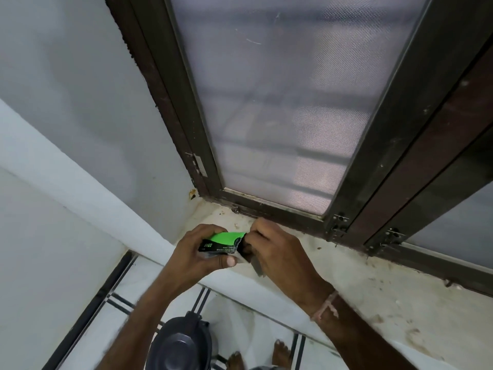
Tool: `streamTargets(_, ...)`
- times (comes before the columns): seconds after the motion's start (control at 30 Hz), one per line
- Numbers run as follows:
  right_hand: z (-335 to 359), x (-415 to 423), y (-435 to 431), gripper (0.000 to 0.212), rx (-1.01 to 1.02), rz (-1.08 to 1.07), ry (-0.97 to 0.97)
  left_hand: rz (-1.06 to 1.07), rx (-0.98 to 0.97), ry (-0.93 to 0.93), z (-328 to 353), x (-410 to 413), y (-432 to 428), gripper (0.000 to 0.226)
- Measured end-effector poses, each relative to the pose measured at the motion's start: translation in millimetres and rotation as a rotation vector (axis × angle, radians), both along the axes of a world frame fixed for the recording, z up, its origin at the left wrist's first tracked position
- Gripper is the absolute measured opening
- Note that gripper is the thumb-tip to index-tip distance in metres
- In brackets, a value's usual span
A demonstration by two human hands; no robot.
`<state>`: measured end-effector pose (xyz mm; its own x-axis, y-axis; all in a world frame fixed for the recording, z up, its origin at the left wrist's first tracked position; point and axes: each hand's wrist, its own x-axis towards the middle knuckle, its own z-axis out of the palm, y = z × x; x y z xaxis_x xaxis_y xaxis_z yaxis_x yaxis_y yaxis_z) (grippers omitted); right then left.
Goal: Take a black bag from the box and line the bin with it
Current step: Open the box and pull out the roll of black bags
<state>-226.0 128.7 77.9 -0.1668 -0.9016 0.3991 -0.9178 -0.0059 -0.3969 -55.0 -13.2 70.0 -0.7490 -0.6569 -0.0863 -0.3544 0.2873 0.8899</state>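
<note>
My left hand (205,249) grips a small green and black box (222,243) marked "BAGS", held over the window sill. At the box's torn right end, my right hand (272,249) pinches a black bag (246,252) that sticks out of the opening. A grey strip hangs down below my right hand. The dark round bin (181,343) stands on the floor below my arms, and its lid looks shut.
A stained white window sill (373,284) runs to the right under a dark-framed mesh window (280,116). A white wall stands on the left. Bare feet (280,355) show on the tiled floor beside the bin.
</note>
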Motion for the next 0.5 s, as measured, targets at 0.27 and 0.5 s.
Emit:
streamTargets(0.27,-17,-7,3,0.027,-0.012,0.004,0.024,-0.024,-0.079,-0.018,2,-8,2,0.066)
streamTargets(0.5,-21,-8,-2,0.036,0.038,-0.05,0.11,-0.044,-0.138,-0.06,1,-15,4,0.075)
